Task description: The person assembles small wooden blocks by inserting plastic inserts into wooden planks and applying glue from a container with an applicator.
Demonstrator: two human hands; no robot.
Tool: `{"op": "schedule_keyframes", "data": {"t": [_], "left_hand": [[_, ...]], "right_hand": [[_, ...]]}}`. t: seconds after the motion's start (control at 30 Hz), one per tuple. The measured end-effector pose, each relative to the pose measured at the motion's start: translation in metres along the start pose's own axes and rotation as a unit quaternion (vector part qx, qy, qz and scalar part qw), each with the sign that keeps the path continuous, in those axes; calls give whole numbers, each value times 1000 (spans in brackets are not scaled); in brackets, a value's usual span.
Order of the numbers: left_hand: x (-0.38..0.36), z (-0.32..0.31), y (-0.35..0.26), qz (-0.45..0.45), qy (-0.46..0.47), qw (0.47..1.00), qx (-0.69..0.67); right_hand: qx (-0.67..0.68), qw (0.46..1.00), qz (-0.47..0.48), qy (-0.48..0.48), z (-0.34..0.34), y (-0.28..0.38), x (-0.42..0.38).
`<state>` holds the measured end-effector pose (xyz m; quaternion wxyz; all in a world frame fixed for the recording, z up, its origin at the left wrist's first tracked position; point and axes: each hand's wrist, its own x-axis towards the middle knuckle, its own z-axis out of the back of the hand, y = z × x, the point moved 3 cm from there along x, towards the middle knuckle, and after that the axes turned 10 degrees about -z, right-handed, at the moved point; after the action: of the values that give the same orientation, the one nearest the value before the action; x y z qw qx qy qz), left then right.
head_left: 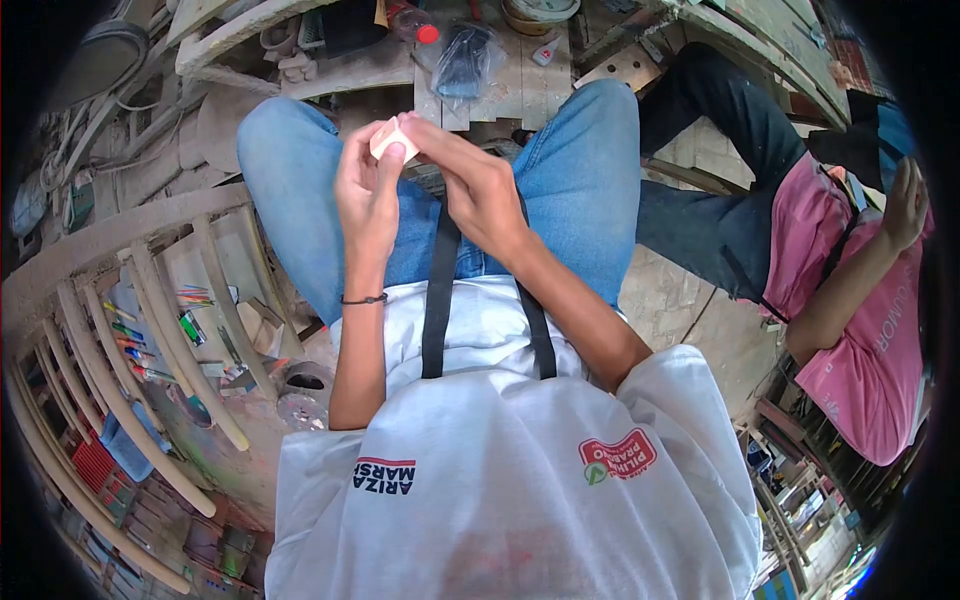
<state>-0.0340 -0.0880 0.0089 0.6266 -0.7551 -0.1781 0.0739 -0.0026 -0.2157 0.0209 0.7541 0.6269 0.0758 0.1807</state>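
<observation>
The person's left hand is raised in front of the knees with its fingers curled narrowly around a small pale block, the thumb and fingertips pinching it so that only its upper corner shows above the hand. The right hand meets it from the right, fingers bent and closed, the fingertips touching the same block at its far right edge, so both hands grip the piece between them. The block sits at the far tip of the two hands, above the gap between the knees and just near of the wooden surface. Both forearms rise from the near part of the scene and angle toward each other; the left forearm stands almost straight and wears a thin dark band at the wrist, while the right forearm slants in from the near right. The person sits in blue jeans and a white shirt with black straps hanging down the front. On the surface beyond the knees lies a dark plastic bag beside a red cap. To the right, another person in a pink shirt sits with a raised hand. Curved wooden slats fill the left.
</observation>
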Motion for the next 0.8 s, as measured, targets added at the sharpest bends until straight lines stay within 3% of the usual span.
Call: {"op": "schedule_keyframes", "data": {"t": [0.07, 0.2, 0.27, 0.4, 0.5, 0.63, 0.8], "left_hand": [[-1, -1, -2, 1, 7, 1000, -1], [-3, 1, 4, -6, 17, 1000, 23], [-1, 1, 1, -6, 13, 1000, 23], [-5, -3, 4, 21, 20, 999, 17], [1, -4, 0, 4, 37, 999, 34], [-4, -2, 8, -1, 37, 999, 32], [-3, 3, 11, 3, 21, 1000, 6]], "right_hand": [[-2, 999, 34, -5, 1, 13, -3], [-8, 1000, -2, -4, 4, 3, 0], [-13, 999, 38, -15, 5, 17, -5], [-34, 999, -10, -17, 6, -2, 5], [-18, 999, 31, -33, 8, 15, -6], [-14, 1000, -19, -16, 6, -3, 5], [-1, 1000, 0, -29, 4, 4, -6]]}}
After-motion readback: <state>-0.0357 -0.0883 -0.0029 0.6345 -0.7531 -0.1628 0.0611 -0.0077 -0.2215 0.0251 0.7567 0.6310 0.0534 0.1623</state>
